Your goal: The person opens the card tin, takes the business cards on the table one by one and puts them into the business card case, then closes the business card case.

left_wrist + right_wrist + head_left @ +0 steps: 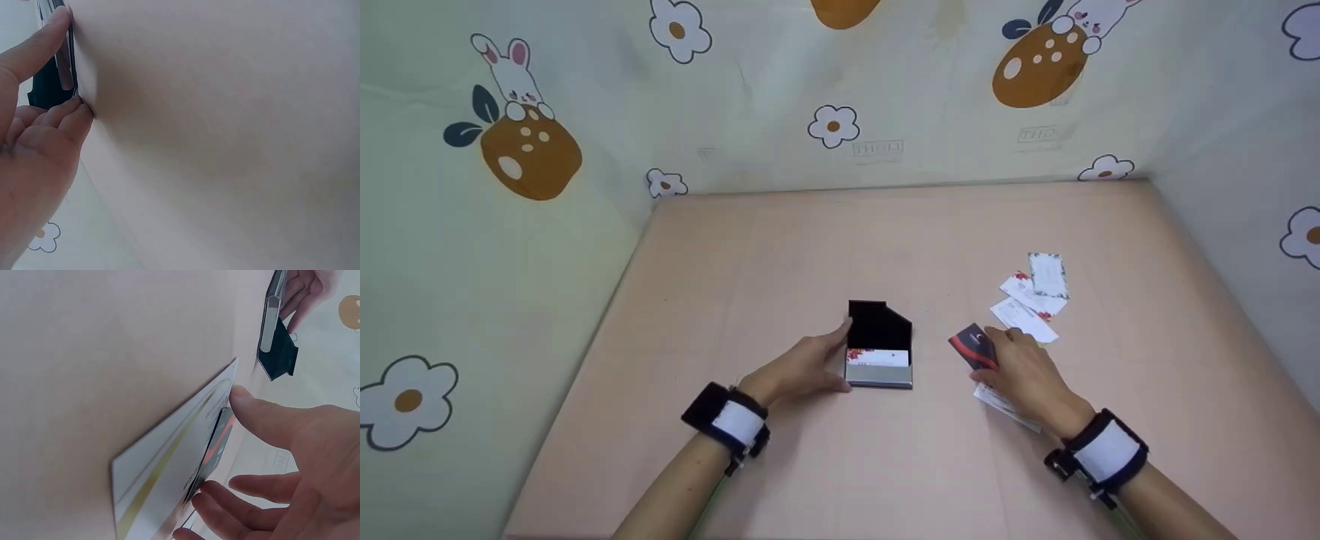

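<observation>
A business card case (879,376) lies on the table with its black-lined lid (877,326) raised. A white card with red flowers (877,358) shows in its pocket. My left hand (802,367) holds the case by its left side, thumb near the lower corner and fingers higher up. My right hand (1031,379) grips a dark business card with a red stripe (973,346) between thumb and fingertips. Partly under that hand lies a white card with a gold stripe (169,478), overlapped by the dark one in the right wrist view.
Beyond my right hand, several white cards lie overlapping: a plain one (1024,319), one with red flowers (1031,292) and one with a leafy border (1048,275). The pinkish table (750,255) ends at patterned walls (765,90) at the back and sides.
</observation>
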`<state>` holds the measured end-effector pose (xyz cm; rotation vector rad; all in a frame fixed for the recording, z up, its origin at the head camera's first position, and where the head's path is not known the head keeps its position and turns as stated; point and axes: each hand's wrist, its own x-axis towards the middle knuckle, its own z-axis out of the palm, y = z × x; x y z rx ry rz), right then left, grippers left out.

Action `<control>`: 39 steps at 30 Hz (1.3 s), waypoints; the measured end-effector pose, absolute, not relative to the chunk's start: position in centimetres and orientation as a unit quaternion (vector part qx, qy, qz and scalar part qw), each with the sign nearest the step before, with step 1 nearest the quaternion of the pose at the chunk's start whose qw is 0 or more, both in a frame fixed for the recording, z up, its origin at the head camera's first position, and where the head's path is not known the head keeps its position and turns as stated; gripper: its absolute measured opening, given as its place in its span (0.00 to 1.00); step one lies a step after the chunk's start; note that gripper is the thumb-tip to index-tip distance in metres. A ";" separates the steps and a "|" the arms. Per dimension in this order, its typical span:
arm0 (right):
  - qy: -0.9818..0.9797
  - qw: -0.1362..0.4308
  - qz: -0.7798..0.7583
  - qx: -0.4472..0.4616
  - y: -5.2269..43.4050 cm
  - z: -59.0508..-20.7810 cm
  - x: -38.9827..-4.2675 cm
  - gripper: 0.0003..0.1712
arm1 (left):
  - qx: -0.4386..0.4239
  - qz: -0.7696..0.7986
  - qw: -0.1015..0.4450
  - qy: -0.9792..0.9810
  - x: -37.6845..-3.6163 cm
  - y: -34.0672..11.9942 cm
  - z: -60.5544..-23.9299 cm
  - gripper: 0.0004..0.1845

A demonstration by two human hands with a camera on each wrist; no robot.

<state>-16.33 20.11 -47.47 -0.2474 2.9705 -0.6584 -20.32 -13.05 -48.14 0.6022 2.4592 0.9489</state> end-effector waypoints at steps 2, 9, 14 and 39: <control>0.972 0.044 -0.216 -0.080 20.2 -47.5 -16.4 0.44 | 0.215 0.343 0.216 0.889 -20.3 -13.0 -48.1 0.54; 0.966 0.080 -0.240 -0.054 20.3 -47.5 -16.7 0.47 | 0.204 0.340 0.217 0.892 -20.1 -12.9 -47.9 0.54; 0.960 0.098 -0.259 -0.034 20.3 -47.5 -17.0 0.50 | 0.200 0.340 0.221 0.892 -20.1 -12.8 -47.9 0.55; 0.953 0.063 -0.295 -0.021 20.0 -48.2 -16.7 0.43 | 0.222 0.351 0.205 0.886 -20.2 -13.0 -48.3 0.55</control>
